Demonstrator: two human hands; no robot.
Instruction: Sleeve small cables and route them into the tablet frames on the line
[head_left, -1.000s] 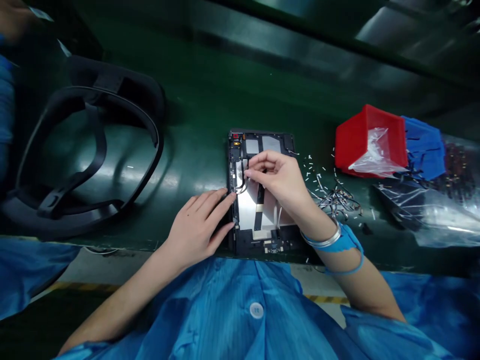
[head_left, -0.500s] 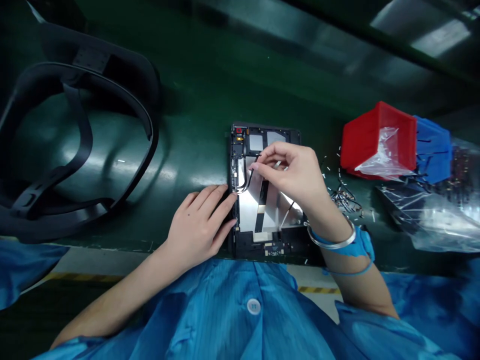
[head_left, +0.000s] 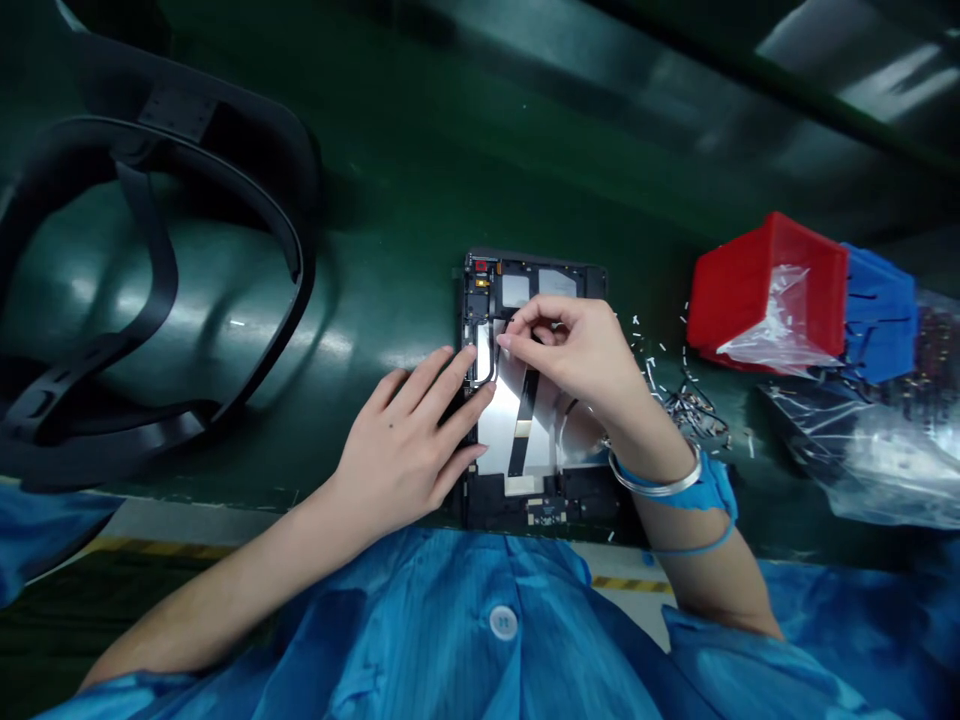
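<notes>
An opened tablet (head_left: 525, 290) lies back-up on the green bench in front of me, showing a silver plate and a black ribbon strip (head_left: 523, 430). My left hand (head_left: 409, 440) lies flat with fingers stretched out, pressing on the tablet's left edge. A thin black curved cable (head_left: 489, 360) loops beside those fingertips. My right hand (head_left: 577, 355) is over the tablet's upper middle, thumb and forefinger pinched on the cable's upper end. A metal bangle and a blue strap circle my right wrist.
A large black curved strap frame (head_left: 157, 260) lies at the left on the bench. At the right stand a red bin (head_left: 765, 290) with a plastic bag, a blue bin (head_left: 881, 310), clear plastic bags (head_left: 862, 460), and a scatter of small white bits and wires (head_left: 690, 400).
My left hand slid rightward onto the tablet, fingers now reaching the cable loop. My right hand lowered the pinched cable end toward the tablet.
</notes>
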